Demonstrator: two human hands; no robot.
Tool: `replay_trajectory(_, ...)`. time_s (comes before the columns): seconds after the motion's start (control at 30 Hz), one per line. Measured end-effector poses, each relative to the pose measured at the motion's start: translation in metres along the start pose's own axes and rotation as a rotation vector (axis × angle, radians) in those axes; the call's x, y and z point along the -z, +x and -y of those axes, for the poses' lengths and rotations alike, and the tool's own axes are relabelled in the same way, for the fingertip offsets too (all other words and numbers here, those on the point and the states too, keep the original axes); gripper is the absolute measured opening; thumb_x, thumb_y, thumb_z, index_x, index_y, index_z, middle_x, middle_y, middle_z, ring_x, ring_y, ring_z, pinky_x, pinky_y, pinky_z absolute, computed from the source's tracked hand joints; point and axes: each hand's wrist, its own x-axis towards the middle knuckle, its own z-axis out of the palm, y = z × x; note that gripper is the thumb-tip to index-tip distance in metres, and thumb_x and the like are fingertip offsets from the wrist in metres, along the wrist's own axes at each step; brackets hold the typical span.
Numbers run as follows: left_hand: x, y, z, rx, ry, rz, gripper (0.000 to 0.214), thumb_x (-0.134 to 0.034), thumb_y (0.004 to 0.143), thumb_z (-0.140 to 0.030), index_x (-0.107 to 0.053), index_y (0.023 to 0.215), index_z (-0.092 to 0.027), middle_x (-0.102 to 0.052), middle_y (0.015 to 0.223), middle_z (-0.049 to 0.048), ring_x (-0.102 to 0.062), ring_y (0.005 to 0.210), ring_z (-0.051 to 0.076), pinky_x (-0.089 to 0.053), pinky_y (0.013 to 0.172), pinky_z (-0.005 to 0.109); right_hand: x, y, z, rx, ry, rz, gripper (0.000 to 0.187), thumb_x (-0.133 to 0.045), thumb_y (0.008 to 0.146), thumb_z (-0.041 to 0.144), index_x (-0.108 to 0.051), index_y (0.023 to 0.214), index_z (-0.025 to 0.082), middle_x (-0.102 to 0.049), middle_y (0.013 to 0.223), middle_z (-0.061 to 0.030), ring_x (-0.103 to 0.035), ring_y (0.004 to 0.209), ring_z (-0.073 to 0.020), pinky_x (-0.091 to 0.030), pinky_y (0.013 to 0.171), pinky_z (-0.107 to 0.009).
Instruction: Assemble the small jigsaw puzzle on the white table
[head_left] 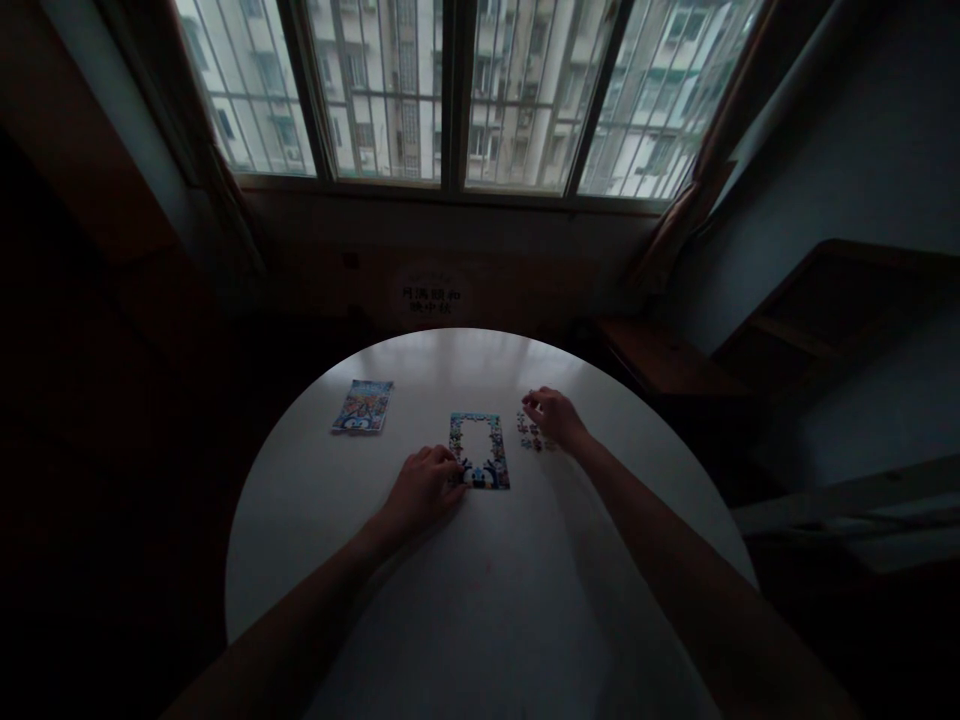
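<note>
A jigsaw puzzle (499,455) lies flat on the white round table, its picture border filled around a pale bare middle, with a blue penguin-like figure along the near edge. My left hand (426,482) has its fingers bent onto the puzzle's lower left corner, holding it against the table. To the right, loose puzzle pieces (526,440) lie in a small group. Above the group's far side is my right hand (556,415), thumb and fingers drawn together in a pinch at what looks like a small puzzle piece, mostly hidden by the fingertips.
A colourful printed packet (364,406) lies at the left of the white table (480,600). Beyond the far rim are a wall with a printed sign (431,298) and a barred window (450,100). A brown wooden surface (667,358) stands at the right.
</note>
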Motion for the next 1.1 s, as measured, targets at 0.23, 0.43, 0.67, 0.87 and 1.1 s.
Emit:
replay_trajectory(0.23,0.001,0.000,0.000,0.001,0.013,0.003,0.016,-0.064,0.078,-0.029,-0.067,0.092,-0.023,-0.062,0.103,0.0037,-0.054,0.094,0.020,-0.043,0.082,0.034,-0.006,0.023,-0.024,-0.244,-0.015,0.084,0.026,-0.064,0.076,0.032,-0.069,0.095,0.016,-0.068,0.093,-0.0065,-0.061,0.084,-0.0159,-0.043,0.073,-0.023)
replay_trajectory(0.43,0.000,0.000,0.001,0.002,0.016,-0.001,0.018,-0.063,0.079,-0.032,-0.067,0.094,-0.023,-0.061,0.102,0.0039,-0.054,0.094,0.020,-0.043,0.082,0.034,-0.016,0.026,-0.022,-0.283,-0.038,0.089,0.029,-0.063,0.074,0.037,-0.070,0.096,0.018,-0.068,0.091,-0.0062,-0.061,0.082,-0.0169,-0.043,0.072,-0.025)
replay_trajectory(0.67,0.001,0.000,-0.001,0.003,0.007,-0.004,0.017,-0.063,0.078,-0.030,-0.067,0.093,-0.023,-0.061,0.102,0.0039,-0.054,0.094,0.020,-0.043,0.082,0.034,-0.019,0.027,-0.022,-0.370,0.003,0.058,0.025,-0.066,0.067,0.035,-0.072,0.086,0.020,-0.067,0.096,-0.0074,-0.057,0.094,-0.0214,-0.042,0.081,-0.029)
replay_trajectory(0.87,0.000,0.000,0.001,0.013,0.005,0.007,0.019,-0.063,0.078,-0.030,-0.067,0.095,-0.023,-0.061,0.103,0.0046,-0.054,0.095,0.020,-0.042,0.084,0.034,-0.022,0.030,-0.028,-0.421,0.109,0.054,0.020,-0.072,0.061,0.032,-0.071,0.076,0.019,-0.068,0.087,-0.0064,-0.060,0.085,-0.0207,-0.044,0.076,-0.030)
replay_trajectory(1.1,-0.002,0.000,0.002,-0.010,0.014,-0.005,0.018,-0.063,0.078,-0.030,-0.067,0.095,-0.023,-0.061,0.103,0.0039,-0.054,0.095,0.020,-0.042,0.082,0.033,-0.022,0.024,-0.022,-0.331,0.318,0.002,0.024,-0.066,0.066,0.019,-0.067,0.090,0.016,-0.069,0.083,-0.0053,-0.062,0.073,-0.0146,-0.046,0.066,-0.023)
